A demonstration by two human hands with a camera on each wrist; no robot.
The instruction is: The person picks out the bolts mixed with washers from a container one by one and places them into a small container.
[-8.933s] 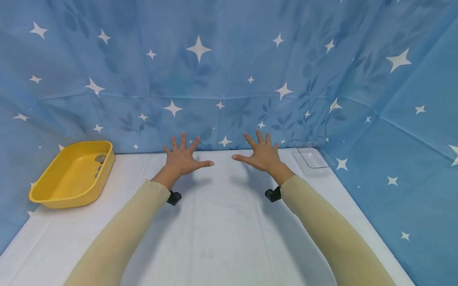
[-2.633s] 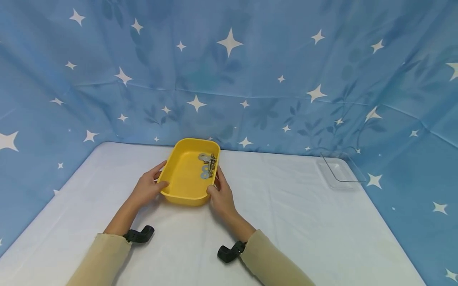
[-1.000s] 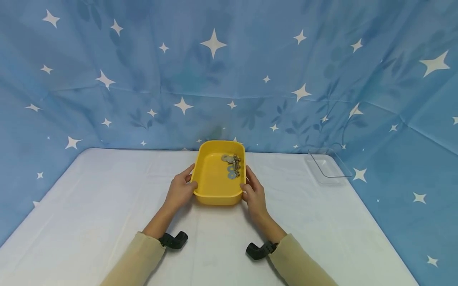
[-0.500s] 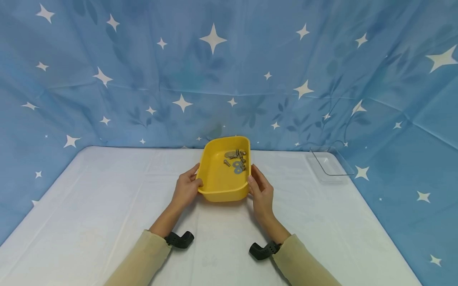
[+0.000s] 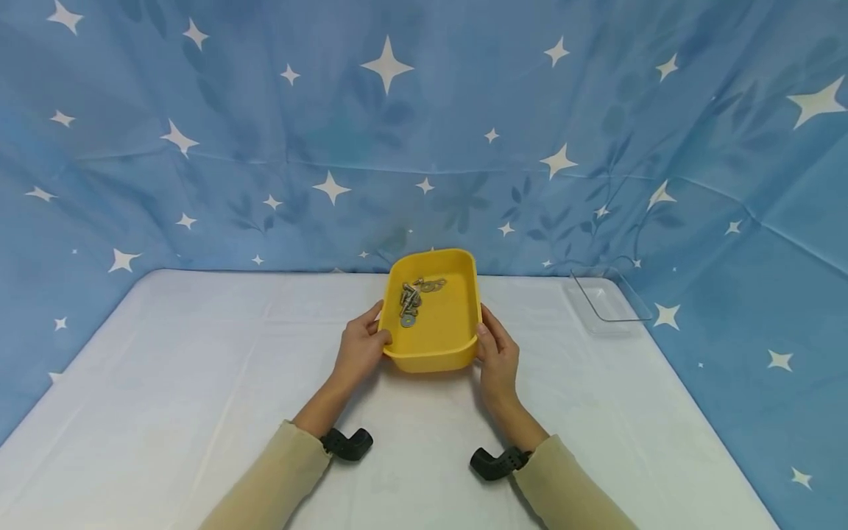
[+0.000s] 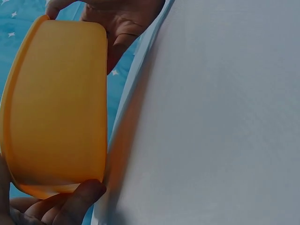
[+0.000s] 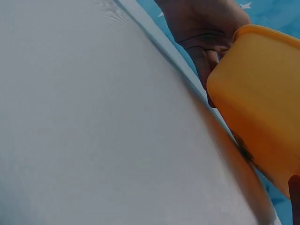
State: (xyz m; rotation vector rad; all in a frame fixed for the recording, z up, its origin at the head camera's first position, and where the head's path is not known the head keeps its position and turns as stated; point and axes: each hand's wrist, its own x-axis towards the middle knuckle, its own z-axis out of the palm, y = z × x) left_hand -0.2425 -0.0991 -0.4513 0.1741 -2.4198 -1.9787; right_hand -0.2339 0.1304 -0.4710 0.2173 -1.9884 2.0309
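Observation:
A yellow plastic tray (image 5: pixel 450 320) is held between both hands, in the middle of the head view near the table's back edge. My left hand (image 5: pixel 358 352) grips its left side, thumb over the near-left rim. On the opposite side my right hand (image 5: pixel 500 362) holds the wall, thumb at the near-right corner. Several metal bolts (image 5: pixel 409 298) lie in a heap along the tray's left side, with flat washers (image 5: pixel 408 321) among them. In the left wrist view the tray's outer wall (image 6: pixel 58 98) stands close over the cloth, with an orange reflection beside it.
A clear plastic box (image 5: pixel 606 302) stands at the table's back right. White cloth (image 5: pixel 165 383) covers the table. A blue curtain with white stars (image 5: pixel 397 125) hangs behind and along the right side.
Over the last second the tray has moved slightly right and tilted, and the bolts and washers have slid from its right side to its left. Both hands keep their hold.

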